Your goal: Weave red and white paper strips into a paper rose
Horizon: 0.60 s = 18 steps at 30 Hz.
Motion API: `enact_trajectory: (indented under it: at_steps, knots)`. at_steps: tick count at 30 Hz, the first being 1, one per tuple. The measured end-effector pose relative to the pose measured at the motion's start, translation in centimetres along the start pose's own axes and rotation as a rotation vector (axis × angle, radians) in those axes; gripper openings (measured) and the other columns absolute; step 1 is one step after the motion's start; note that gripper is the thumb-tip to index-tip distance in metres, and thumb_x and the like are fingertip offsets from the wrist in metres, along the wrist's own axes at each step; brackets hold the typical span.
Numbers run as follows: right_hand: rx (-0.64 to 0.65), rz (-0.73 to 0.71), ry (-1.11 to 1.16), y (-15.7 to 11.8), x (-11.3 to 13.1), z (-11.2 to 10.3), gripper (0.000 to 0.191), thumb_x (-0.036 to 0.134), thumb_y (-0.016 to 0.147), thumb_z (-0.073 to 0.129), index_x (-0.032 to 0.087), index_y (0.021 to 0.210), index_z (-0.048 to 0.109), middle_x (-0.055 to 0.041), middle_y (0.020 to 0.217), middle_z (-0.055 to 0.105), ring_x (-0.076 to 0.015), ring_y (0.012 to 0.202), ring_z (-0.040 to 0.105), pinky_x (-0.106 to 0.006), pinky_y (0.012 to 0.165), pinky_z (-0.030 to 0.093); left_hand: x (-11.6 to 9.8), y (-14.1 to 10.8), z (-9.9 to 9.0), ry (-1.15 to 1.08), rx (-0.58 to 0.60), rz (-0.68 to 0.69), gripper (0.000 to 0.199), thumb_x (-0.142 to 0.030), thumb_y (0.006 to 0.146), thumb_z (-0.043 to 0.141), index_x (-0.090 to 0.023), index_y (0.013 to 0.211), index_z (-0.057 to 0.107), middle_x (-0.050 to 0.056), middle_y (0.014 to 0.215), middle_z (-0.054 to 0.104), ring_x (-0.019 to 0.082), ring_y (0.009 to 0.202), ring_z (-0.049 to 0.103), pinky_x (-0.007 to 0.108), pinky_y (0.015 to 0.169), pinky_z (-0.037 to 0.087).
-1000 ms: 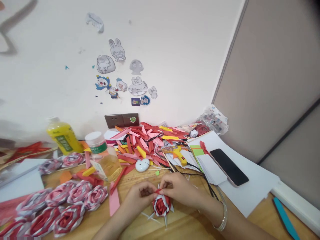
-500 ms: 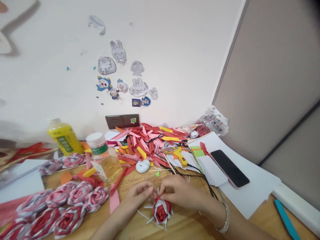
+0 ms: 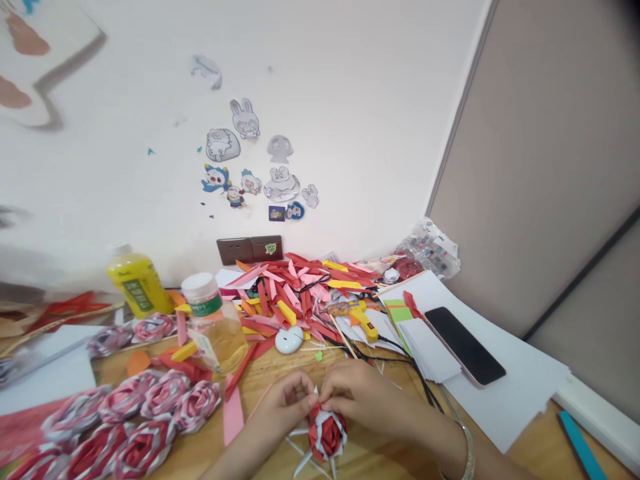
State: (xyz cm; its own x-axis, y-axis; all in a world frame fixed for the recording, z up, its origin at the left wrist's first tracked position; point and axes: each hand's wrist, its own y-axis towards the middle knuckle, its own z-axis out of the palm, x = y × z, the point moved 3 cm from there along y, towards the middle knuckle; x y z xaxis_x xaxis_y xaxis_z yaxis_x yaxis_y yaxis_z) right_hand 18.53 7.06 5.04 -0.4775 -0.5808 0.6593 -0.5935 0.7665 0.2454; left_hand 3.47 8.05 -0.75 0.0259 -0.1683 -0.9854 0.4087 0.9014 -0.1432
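A red and white paper rose (image 3: 327, 435) is between my hands near the front of the wooden table, with white strips sticking out around its base. My left hand (image 3: 290, 403) pinches its upper left edge between thumb and forefinger. Against the upper right edge, my right hand (image 3: 353, 393) is closed on the petals, its fingertips meeting the left ones. To the left lie several finished paper roses (image 3: 145, 447), some pink and white, others red and white.
A heap of folded paper strips (image 3: 290, 287) lies by the wall, with a yellow glue gun (image 3: 364, 320) and its black cable at the right. White earphone case (image 3: 289, 340), jar of amber liquid (image 3: 220, 333), yellow bottle (image 3: 137, 283), phone (image 3: 465, 345) and teal tool (image 3: 580, 443) surround the work spot.
The view has shifted slightly, so everything sits a little lower and further right. Both hands keep hold of the paper rose, fingers working at its upper edge.
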Motion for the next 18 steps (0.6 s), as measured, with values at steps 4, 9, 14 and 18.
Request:
enact_trajectory:
  at_steps: [4, 9, 14, 18]
  knots:
    - [-0.003, -0.127, -0.068, 0.1, 0.4, -0.1, 0.008, 0.009, 0.076, 0.069, 0.016, 0.075, 0.07, -0.0008, 0.072, 0.068, -0.0138, 0.072, 0.06, -0.022, 0.069, 0.043, 0.0, 0.0, 0.1, -0.001, -0.023, 0.014, 0.05, -0.059, 0.055, 0.075, -0.016, 0.065, 0.052, -0.006, 0.055, 0.051, 0.008, 0.051, 0.046, 0.02, 0.05, 0.033]
    - [0.051, -0.182, -0.085, 0.0, 0.8, -0.4, 0.007, 0.013, 0.079, 0.066, 0.017, 0.084, 0.07, -0.0015, 0.078, 0.069, -0.0144, 0.077, 0.061, -0.022, 0.072, 0.043, -0.3, -0.2, 0.1, -0.017, -0.036, 0.033, 0.051, -0.06, 0.055, 0.076, -0.016, 0.065, 0.053, -0.007, 0.054, 0.052, 0.008, 0.051, 0.044, 0.02, 0.051, 0.032]
    - [0.063, -0.158, -0.104, -0.1, 1.3, -0.6, 0.011, 0.017, 0.085, 0.06, 0.017, 0.09, 0.07, -0.0022, 0.083, 0.067, -0.0135, 0.08, 0.059, -0.021, 0.073, 0.042, -0.4, -0.2, 0.0, -0.033, -0.057, 0.034, 0.049, -0.058, 0.055, 0.076, -0.016, 0.066, 0.052, -0.006, 0.057, 0.054, 0.008, 0.053, 0.047, 0.02, 0.052, 0.034]
    - [0.112, -0.175, -0.216, 0.1, 1.8, -0.5, 0.011, 0.02, 0.085, 0.061, 0.016, 0.08, 0.07, -0.0018, 0.076, 0.064, -0.0136, 0.075, 0.056, -0.022, 0.069, 0.04, -0.2, 0.0, -0.2, -0.038, -0.073, 0.042, 0.049, -0.058, 0.055, 0.076, -0.016, 0.066, 0.052, -0.006, 0.057, 0.054, 0.009, 0.055, 0.047, 0.02, 0.054, 0.036]
